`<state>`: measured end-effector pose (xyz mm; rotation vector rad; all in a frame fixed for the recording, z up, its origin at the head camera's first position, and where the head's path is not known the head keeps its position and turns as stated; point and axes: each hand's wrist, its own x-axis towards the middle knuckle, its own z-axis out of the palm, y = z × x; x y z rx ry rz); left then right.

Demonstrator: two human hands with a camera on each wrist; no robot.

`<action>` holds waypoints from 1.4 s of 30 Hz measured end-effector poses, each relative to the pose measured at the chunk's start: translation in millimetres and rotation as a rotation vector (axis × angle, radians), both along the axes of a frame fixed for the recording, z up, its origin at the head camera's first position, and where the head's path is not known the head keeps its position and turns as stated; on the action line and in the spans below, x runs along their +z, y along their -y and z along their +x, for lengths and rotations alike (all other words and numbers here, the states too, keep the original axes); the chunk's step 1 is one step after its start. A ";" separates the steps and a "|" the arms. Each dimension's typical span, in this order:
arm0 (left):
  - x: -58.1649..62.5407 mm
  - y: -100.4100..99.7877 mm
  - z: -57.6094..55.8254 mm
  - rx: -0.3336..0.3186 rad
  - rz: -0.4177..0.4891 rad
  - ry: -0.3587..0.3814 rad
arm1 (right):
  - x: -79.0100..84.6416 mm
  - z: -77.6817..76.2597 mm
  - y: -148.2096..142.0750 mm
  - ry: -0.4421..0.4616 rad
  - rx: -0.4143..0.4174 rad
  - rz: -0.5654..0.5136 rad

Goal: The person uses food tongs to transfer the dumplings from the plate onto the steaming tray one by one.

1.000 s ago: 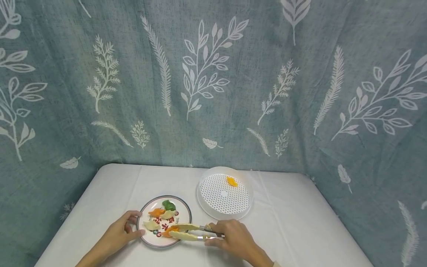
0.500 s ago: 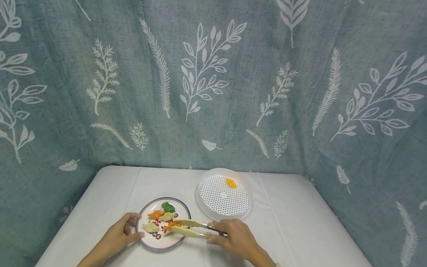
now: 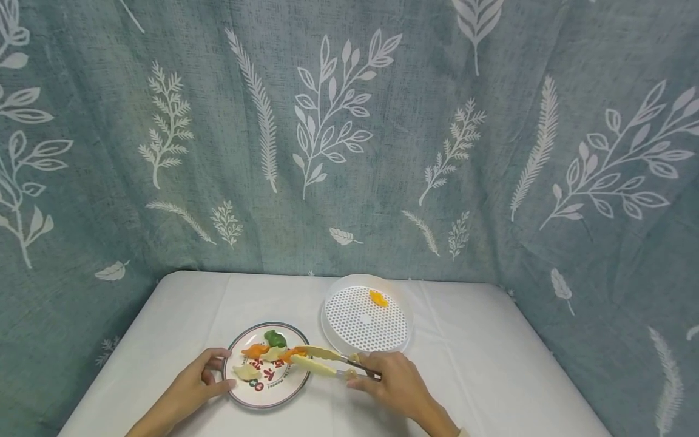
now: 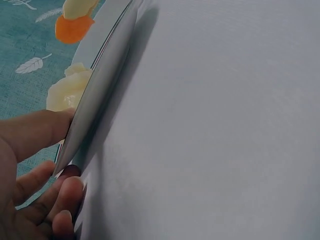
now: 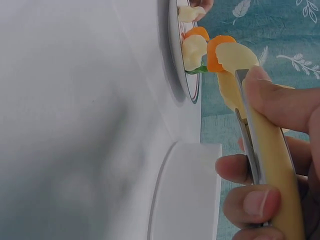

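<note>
The tongs (image 3: 327,359) are gripped by the right hand (image 3: 395,383), its fingers curled round the handles and its thumb pressed along one of them; the back of this hand is cut off by the frame in the right wrist view. Between the tips, an orange dumpling (image 5: 214,54) is held, partly covered by the tips and, it seems, raised above the plate (image 3: 278,397) (its contact with the neighbouring pieces is hard to judge from the head view). The plate's left rim is pinched by the left hand (image 3: 201,379), thumb above and fingertips partly hidden beneath. On the plate, a green dumpling (image 3: 275,338) is set toward the far rim, with a second orange piece (image 3: 254,351) and a cream piece (image 3: 271,355) before it; another cream piece (image 3: 247,371) is placed near the left rim. Nearer the worktop's far edge, a yellow piece (image 3: 378,298) is contained in a perforated tray (image 3: 363,328).
</note>
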<state>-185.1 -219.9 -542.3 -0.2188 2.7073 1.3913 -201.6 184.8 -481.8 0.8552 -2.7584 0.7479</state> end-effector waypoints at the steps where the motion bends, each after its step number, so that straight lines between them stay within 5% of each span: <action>1: 0.3 0.1 -0.1 -0.001 0.002 0.001 | 0.7 -0.4 -0.3 0.000 -0.004 0.001; 42: 2.0 -5.1 -1.3 -0.017 0.005 0.020 | 11.7 -17.6 -48.6 -0.047 -0.226 -0.045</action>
